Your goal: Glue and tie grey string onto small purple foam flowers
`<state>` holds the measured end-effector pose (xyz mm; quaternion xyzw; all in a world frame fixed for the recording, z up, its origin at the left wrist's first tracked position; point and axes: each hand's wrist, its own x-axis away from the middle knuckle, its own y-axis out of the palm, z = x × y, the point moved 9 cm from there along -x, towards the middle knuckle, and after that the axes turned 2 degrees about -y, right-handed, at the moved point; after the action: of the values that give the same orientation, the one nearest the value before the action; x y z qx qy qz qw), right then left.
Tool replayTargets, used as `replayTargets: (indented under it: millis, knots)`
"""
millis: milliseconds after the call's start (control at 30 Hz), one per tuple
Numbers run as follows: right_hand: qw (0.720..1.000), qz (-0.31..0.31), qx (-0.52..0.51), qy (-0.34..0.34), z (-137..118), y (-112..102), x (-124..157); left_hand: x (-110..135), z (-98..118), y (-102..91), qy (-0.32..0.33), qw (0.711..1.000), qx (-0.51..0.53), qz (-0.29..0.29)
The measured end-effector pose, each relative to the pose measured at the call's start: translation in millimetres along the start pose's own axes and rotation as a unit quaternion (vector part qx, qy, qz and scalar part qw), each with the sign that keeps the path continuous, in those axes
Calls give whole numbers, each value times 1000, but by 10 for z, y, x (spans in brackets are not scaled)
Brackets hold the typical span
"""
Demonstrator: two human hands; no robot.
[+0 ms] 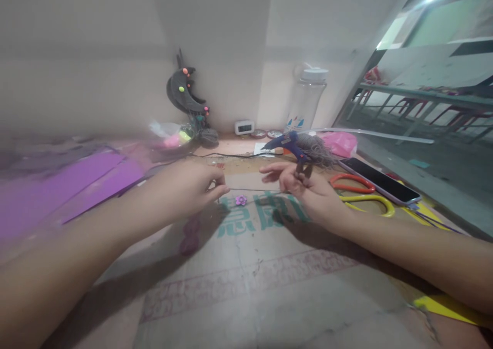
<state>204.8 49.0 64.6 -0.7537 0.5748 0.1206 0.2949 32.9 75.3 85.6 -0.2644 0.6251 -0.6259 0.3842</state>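
My left hand (194, 187) is closed in a pinch on one end of a thin dark wire (252, 189) that stretches level above the table. My right hand (302, 187) holds the wire's other end, with its fingers partly curled and the index finger pointing left. A small purple flower piece (241, 200) lies on the cardboard (250, 272) just below the wire. Another purple shape (190, 236) lies under my left wrist. A blue glue gun (288, 144) stands just behind my right hand.
Orange and yellow scissors (360, 192) and a phone (379, 179) lie to the right. Purple foam sheets (69, 184) cover the left side. A clear water bottle (306, 102), a small clock (244, 127), a dark crescent ornament (185, 92) and grey yarn (318, 151) stand at the back.
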Motion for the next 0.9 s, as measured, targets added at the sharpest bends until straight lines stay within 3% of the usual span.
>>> replayTargets:
  millis: [133,200,300,400,500,600,700,800,900]
  knots:
    - [987,20,-156,40,-43,-19,18,-4,-61,8,-11,1000,-2,-3]
    - [981,22,-182,68,3,-5,33,11,-72,-34,-25,1000,4,19]
    - [985,17,-117,126,166,33,56,67,31,-148,-27,993,70,91]
    - [984,-12,-27,177,307,122,77,125,233,-143,4,969,209,132]
    - [983,-33,0,181,313,204,77,132,342,39,13,932,339,127]
    - [982,-38,-3,187,328,228,89,131,286,245,-17,902,406,148]
    - [975,-31,-27,217,439,217,122,121,306,467,-9,879,464,109]
    - [965,-22,-98,242,561,243,149,142,367,538,10,895,435,97]
    - [947,-51,-197,249,607,362,164,147,409,548,15,916,389,95]
